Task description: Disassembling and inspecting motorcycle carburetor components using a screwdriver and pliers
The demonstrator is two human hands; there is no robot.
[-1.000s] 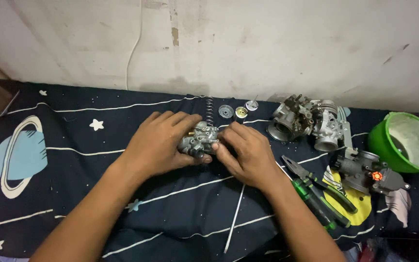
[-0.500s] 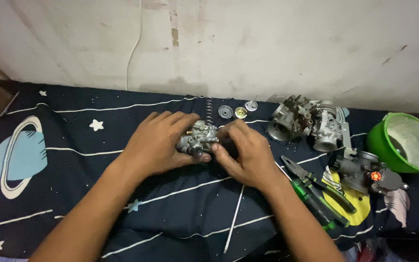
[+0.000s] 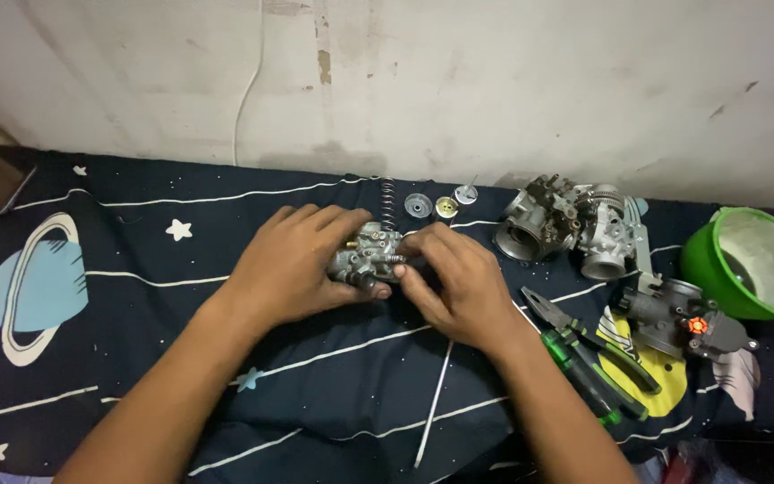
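My left hand (image 3: 293, 269) and right hand (image 3: 454, 287) both grip the small metal carburetor (image 3: 367, 255) mid-bedsheet (image 3: 136, 358), fingers closed around it. Open cloth lies leftward; on the right, pliers (image 3: 584, 345), carburetor bodies (image 3: 566, 224) and a green bowl (image 3: 750, 260) crowd the room, spring (image 3: 388, 202) just behind
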